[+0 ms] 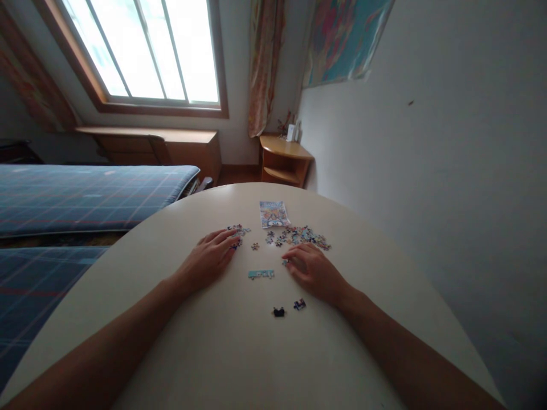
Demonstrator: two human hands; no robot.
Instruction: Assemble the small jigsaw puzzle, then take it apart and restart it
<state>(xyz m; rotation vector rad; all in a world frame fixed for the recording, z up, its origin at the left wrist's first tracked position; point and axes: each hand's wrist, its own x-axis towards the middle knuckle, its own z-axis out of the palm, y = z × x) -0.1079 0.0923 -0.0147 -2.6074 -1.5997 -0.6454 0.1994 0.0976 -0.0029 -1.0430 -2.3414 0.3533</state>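
My left hand [210, 253] lies flat on the white table, fingers stretched out. Its fingertips touch a small cluster of jigsaw pieces [240, 231] and partly cover it. My right hand [314, 269] is curled, with thumb and fingers pinched on a small light-blue jigsaw piece [285, 262] at the table surface. Between the hands is a joined light-blue strip of jigsaw pieces [261, 274]. A single jigsaw piece [255, 246] lies farther back. Nearer me are a dark jigsaw piece [279, 312] and a dark patterned piece [299, 304].
A loose heap of jigsaw pieces [305, 235] spreads beyond my right hand. Behind it lies a printed picture sheet [273, 214]. The round table [239, 353] has a wall [427, 171] on its right and a plaid mattress [94, 196] on its left.
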